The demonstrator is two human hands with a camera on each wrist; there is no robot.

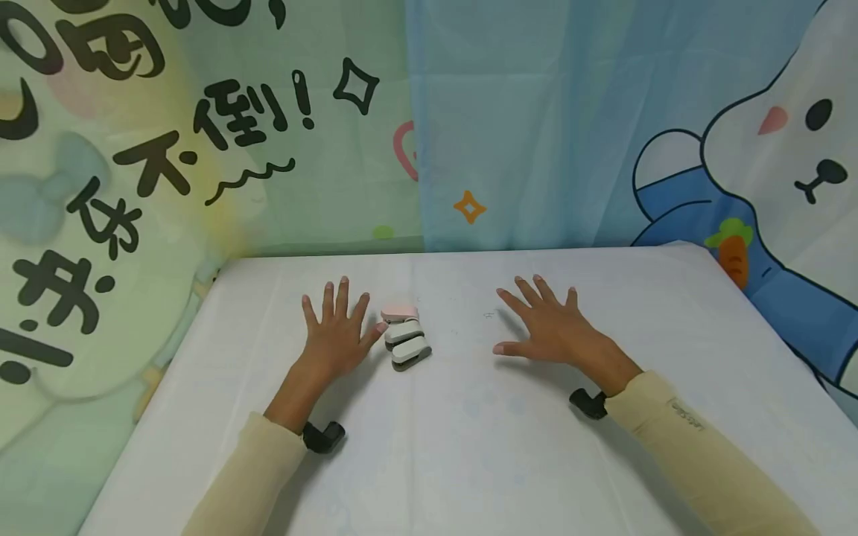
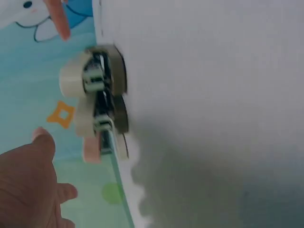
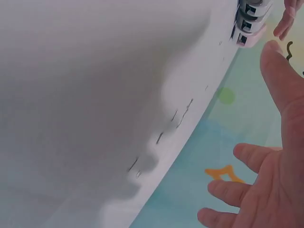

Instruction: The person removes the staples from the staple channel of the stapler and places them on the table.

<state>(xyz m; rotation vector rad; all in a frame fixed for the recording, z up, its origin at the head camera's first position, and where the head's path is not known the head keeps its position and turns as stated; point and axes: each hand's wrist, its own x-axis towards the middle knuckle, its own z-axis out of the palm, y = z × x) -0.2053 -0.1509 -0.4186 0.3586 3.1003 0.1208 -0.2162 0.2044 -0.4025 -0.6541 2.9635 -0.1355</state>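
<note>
Three mini staplers lie close together in a row on the white table, left of its middle. The farthest is a pink stapler (image 1: 399, 311), then comes a white-and-grey stapler (image 1: 404, 332), and nearest is another white-and-grey stapler (image 1: 410, 351). My left hand (image 1: 335, 339) is spread just left of them, its thumb tip beside the row; whether it touches a stapler I cannot tell. Over the table to the right, my right hand (image 1: 553, 327) is spread wide, apart from the staplers. Both hands hold nothing. The left wrist view shows the nearest stapler (image 2: 116, 71) side-on.
The table (image 1: 469, 447) wears a white cover. Thin dark marks (image 3: 159, 137) dot its surface near the right hand. Behind hangs a printed curtain (image 1: 496, 134) with lettering and a cartoon animal. Black wrist mounts (image 1: 323, 438) sit at both cuffs.
</note>
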